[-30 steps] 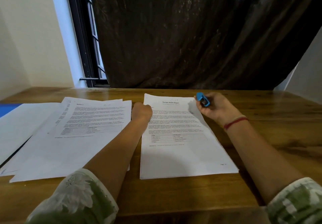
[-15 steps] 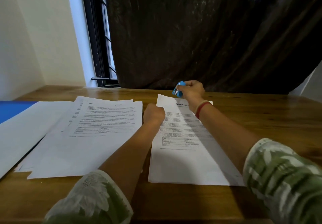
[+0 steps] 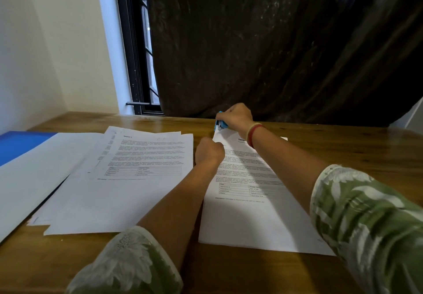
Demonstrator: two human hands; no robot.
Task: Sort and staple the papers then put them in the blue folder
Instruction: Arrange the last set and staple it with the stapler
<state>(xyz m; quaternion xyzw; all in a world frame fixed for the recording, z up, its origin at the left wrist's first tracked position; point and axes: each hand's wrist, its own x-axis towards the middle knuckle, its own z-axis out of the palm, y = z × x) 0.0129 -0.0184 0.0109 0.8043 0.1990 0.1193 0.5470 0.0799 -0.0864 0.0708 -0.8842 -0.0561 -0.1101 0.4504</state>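
A printed paper set (image 3: 249, 220) lies on the wooden table in front of me, slightly right of centre. My right hand (image 3: 235, 116) grips a small blue stapler (image 3: 220, 124) whose jaws sit over the set's top left corner. My left hand (image 3: 209, 150) is fisted on the set's left edge near the top, pinning it down. A second, fanned pile of printed papers (image 3: 128, 179) lies to the left. The blue folder (image 3: 20, 146) shows at the far left, mostly covered by a white sheet (image 3: 29, 179).
The wooden table (image 3: 354, 149) stretches bare to the right of the paper set. A dark curtain (image 3: 274, 42) hangs behind the table's far edge, with a black window frame (image 3: 135, 65) and white wall to its left.
My right hand has carried the blue stapler from the set's right side across to its top left corner and lowered it onto the corner. My left hand stays fisted on the paper.
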